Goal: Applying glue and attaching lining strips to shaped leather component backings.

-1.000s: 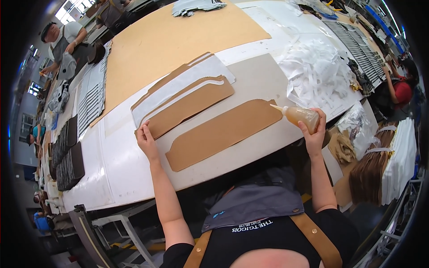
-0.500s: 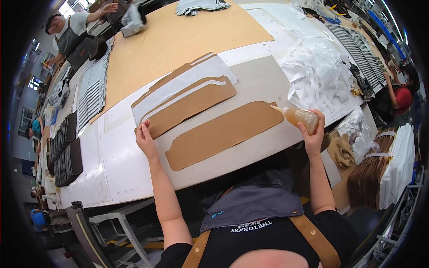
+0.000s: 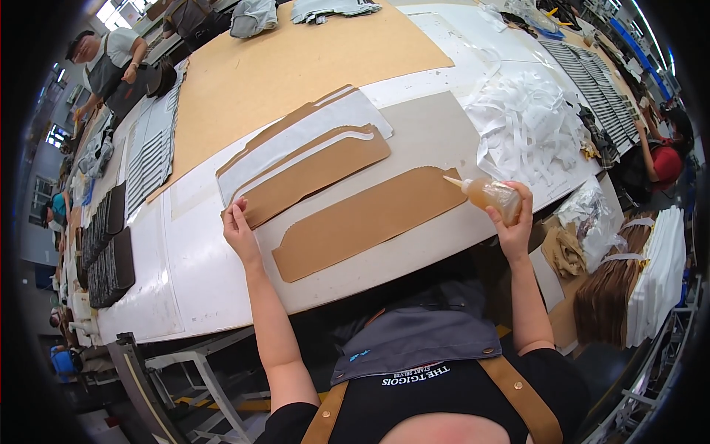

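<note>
My right hand point(image 3: 512, 220) is wrapped round a squeeze bottle point(image 3: 494, 197) of amber liquid, probably glue. Its pale pointed nozzle aims left, over the upper right corner of a long brown panel point(image 3: 370, 226) lying flat on a grey board. With fingertips pinched together, my left hand point(image 3: 240, 231) grips the left end of a second brown panel point(image 3: 325, 177) behind it. That panel has a white strip along its far edge. It partly overlaps a white-faced piece point(image 3: 296, 140) with a brown border.
Beyond the grey board point(image 3: 425, 126) lies a large tan sheet point(image 3: 296, 66). A heap of white strips point(image 3: 525, 126) is at the right. Stacked dark panels point(image 3: 111, 270) sit at the left. Bundled brown and white pieces point(image 3: 654, 266) stand beside the table at right. Other people work around it.
The squeeze bottle has shifted slightly left with my right hand. My left hand has barely moved. In the background, a grey bundle has come to rest at the table's far edge.
</note>
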Demonstrator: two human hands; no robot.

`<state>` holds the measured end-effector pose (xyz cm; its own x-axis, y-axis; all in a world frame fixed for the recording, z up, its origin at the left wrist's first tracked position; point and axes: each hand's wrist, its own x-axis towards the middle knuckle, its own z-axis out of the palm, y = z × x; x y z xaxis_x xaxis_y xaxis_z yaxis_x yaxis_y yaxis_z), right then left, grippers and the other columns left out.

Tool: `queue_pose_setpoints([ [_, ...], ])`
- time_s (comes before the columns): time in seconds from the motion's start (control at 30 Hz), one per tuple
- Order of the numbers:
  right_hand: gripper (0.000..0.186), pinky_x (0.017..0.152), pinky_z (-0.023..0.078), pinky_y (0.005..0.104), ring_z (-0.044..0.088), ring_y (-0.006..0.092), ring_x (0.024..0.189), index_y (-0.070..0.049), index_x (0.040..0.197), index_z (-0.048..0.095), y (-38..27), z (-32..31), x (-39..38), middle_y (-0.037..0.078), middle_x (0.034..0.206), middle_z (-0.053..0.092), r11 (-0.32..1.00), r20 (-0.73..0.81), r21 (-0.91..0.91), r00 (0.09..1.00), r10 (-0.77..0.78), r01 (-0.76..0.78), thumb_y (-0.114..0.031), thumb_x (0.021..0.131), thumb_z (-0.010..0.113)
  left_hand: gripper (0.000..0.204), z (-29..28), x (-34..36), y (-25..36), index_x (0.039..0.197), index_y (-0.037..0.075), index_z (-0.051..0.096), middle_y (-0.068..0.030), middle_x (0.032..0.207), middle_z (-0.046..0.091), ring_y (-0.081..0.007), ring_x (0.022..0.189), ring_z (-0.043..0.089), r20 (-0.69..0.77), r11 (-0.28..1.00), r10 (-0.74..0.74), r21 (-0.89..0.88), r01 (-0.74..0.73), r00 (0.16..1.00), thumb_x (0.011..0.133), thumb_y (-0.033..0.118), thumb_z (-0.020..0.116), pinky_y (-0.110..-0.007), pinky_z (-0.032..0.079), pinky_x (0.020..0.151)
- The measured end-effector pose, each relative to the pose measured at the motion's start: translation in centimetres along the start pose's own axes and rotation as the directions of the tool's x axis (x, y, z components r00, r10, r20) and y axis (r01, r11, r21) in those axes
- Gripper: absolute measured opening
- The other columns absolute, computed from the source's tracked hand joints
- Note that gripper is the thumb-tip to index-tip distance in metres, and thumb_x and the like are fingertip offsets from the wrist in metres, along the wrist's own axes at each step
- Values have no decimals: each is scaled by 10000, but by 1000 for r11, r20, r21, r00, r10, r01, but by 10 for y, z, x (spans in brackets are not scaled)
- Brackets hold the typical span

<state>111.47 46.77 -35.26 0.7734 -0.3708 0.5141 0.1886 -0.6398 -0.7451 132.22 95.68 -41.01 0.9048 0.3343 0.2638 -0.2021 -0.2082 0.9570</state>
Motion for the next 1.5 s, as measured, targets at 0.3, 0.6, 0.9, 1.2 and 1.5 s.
queue_pose_setpoints([
  [0.3, 562, 999, 464, 345, 591, 249, 1117, -51, 1325, 526, -4, 15, 2, 113, 1218, 580, 998, -18, 26, 998, -56, 56, -53, 846, 819, 295, -1, 0, -2, 1136, -3, 697, -69, 1115, 690, -170, 1105, 654, 0, 1000, -1, 1, 1, 1000, 1119, 212, 495, -313, 497, 1005],
  [0.6, 574, 1003, 466, 359, 591, 270, 1122, -55, 1325, 524, -2, 30, 6, 117, 1227, 574, 996, -11, 35, 997, -82, 83, -36, 834, 821, 297, -2, 0, -2, 1132, 9, 707, -60, 1110, 703, -156, 1084, 648, -7, 1000, -1, 2, 1, 1000, 1117, 222, 501, -309, 496, 999],
  [0.9, 565, 1000, 477, 386, 594, 298, 1136, -64, 1302, 533, -9, 45, 11, 130, 1231, 579, 990, 35, 59, 991, -130, 128, -19, 819, 822, 301, -2, -1, 0, 1149, -4, 709, -72, 1118, 722, -157, 1080, 656, -12, 1000, 3, 1, -3, 1000, 1116, 220, 511, -309, 496, 1006],
  [1.2, 588, 1001, 496, 416, 606, 323, 1163, -82, 1306, 520, -21, 66, 9, 163, 1241, 585, 979, 107, 144, 981, -163, 147, -25, 811, 834, 295, 0, -1, 4, 1159, -16, 706, -76, 1124, 727, -156, 1089, 663, -27, 1000, -17, -24, 17, 999, 1114, 207, 518, -302, 496, 1008],
  [1.5, 601, 997, 505, 418, 604, 331, 1175, -71, 1311, 513, -37, 92, 2, 175, 1264, 586, 960, 183, 199, 955, -232, 195, -32, 809, 842, 289, -2, -1, 2, 1165, -22, 702, -92, 1141, 728, -165, 1092, 677, -25, 999, -5, -54, 4, 1000, 1113, 189, 511, -300, 506, 1005],
])
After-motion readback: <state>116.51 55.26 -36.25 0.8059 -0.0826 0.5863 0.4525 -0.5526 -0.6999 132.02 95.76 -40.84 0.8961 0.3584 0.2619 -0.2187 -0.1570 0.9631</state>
